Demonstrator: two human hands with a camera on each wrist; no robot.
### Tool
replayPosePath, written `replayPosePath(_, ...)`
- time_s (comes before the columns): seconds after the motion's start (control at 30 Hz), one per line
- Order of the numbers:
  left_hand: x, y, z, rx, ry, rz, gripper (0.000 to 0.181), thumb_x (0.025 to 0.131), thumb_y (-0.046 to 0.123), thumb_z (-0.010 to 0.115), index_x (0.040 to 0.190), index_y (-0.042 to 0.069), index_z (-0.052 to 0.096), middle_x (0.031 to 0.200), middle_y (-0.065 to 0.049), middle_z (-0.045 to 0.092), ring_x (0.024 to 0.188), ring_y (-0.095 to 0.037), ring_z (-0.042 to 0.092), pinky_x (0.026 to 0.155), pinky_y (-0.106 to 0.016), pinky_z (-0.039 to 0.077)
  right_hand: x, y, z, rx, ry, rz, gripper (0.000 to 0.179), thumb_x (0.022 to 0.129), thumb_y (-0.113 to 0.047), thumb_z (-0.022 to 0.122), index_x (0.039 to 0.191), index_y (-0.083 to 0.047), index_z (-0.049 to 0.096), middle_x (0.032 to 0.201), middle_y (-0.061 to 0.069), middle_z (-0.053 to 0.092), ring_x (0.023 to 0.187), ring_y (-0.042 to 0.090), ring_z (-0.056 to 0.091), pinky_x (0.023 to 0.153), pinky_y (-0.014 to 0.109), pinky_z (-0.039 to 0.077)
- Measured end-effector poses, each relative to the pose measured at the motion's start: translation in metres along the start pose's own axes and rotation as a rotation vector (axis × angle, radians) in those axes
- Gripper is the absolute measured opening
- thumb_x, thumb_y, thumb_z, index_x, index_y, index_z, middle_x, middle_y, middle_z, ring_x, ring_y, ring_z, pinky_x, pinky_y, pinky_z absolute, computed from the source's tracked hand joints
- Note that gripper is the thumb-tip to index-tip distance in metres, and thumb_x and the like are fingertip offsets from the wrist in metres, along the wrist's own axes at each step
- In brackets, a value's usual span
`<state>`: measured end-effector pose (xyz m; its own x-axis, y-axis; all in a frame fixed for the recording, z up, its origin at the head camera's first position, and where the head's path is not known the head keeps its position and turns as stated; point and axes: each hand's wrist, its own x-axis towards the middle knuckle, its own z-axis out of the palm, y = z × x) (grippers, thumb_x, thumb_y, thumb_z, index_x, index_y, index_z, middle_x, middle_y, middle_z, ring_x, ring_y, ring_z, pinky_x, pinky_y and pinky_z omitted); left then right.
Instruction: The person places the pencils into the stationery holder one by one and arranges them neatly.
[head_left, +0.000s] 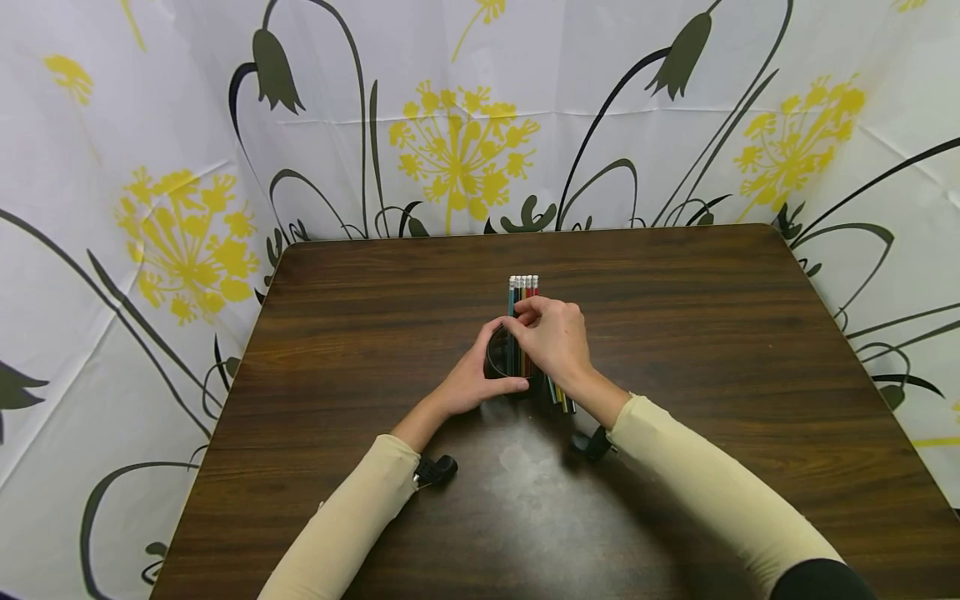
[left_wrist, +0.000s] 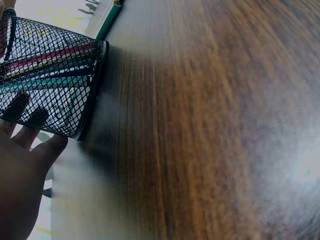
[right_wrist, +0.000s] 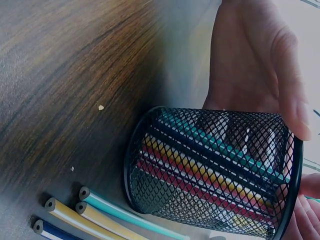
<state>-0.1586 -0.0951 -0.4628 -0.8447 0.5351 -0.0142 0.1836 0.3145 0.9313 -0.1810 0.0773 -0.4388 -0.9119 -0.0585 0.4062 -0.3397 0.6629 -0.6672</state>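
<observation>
A black wire-mesh pencil cup (right_wrist: 165,197) stands upright on the table, with several pencils (head_left: 523,287) inside, their erasers up. Teal, dark blue, yellow and red barrels show through its mesh. My left hand (head_left: 468,382) holds the cup from the left, thumb along the near side and fingers round the far side. At the cup's rim, my right hand (head_left: 557,337) pinches the pencils between thumb and fingers; part of the bundle is hidden behind that hand. Beside the cup on the right, more loose pencils (right_wrist: 100,227) lie on the table, with flat unsharpened ends.
The dark wood-grain table (head_left: 360,317) reaches back to a white floral curtain (head_left: 330,158). Small pale crumbs (right_wrist: 101,107) lie on the tabletop near the cup. A black wrist camera (head_left: 437,471) sticks out below the left sleeve, and another (head_left: 591,444) below the right.
</observation>
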Motion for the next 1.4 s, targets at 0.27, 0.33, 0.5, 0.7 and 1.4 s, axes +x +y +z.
replayPosePath(0.27, -0.002, 0.006, 0.000, 0.035, 0.000, -0.024, 0.091, 0.088, 0.024, 0.075, 0.155, 0.017, 0.015, 0.155, -0.015, 0.029, 0.140, -0.030, 0.030, 0.110, -0.055, 0.027, 0.001, -0.001, 0.000, -0.036, 0.006, -0.010, 0.018, 0.081, -0.023, 0.082, 0.089, -0.007, 0.076, 0.073, 0.001, 0.071, 0.062, 0.011, 0.065, 0.056, 0.030, 0.052)
replayPosePath(0.33, -0.002, 0.007, 0.000, 0.043, -0.001, -0.029, 0.091, 0.088, 0.024, 0.075, 0.156, 0.017, 0.014, 0.157, -0.015, 0.026, 0.142, -0.029, 0.027, 0.110, -0.055, 0.026, 0.001, -0.001, 0.000, -0.041, 0.006, -0.011, 0.019, 0.082, -0.023, 0.082, 0.090, -0.007, 0.076, 0.073, 0.001, 0.071, 0.061, 0.011, 0.065, 0.055, 0.030, 0.051)
replayPosePath(0.5, -0.002, 0.008, 0.000, 0.046, 0.002, -0.040, 0.091, 0.088, 0.023, 0.075, 0.156, 0.017, 0.013, 0.158, -0.015, 0.023, 0.143, -0.029, 0.025, 0.111, -0.056, 0.024, 0.002, 0.000, 0.000, -0.054, -0.004, -0.014, 0.018, 0.082, -0.024, 0.081, 0.087, -0.007, 0.076, 0.072, 0.001, 0.071, 0.060, 0.011, 0.064, 0.055, 0.030, 0.051)
replayPosePath(0.7, -0.001, 0.006, 0.000, 0.031, 0.000, -0.022, 0.091, 0.088, 0.023, 0.075, 0.155, 0.016, 0.014, 0.152, -0.016, 0.033, 0.138, -0.030, 0.034, 0.109, -0.055, 0.028, 0.002, 0.001, 0.000, -0.058, -0.016, -0.011, 0.017, 0.083, -0.024, 0.081, 0.085, -0.009, 0.076, 0.072, 0.000, 0.071, 0.059, 0.010, 0.063, 0.053, 0.029, 0.050)
replayPosePath(1.4, 0.003, -0.004, -0.001, -0.082, -0.017, 0.046, 0.091, 0.086, 0.016, 0.077, 0.154, 0.013, 0.017, 0.142, -0.017, 0.044, 0.121, -0.033, 0.050, 0.104, -0.056, 0.035, 0.019, 0.028, -0.045, 0.214, 0.041, 0.074, 0.019, 0.090, -0.023, 0.073, 0.083, -0.006, 0.072, 0.064, 0.002, 0.066, 0.048, 0.015, 0.062, 0.045, 0.025, 0.048)
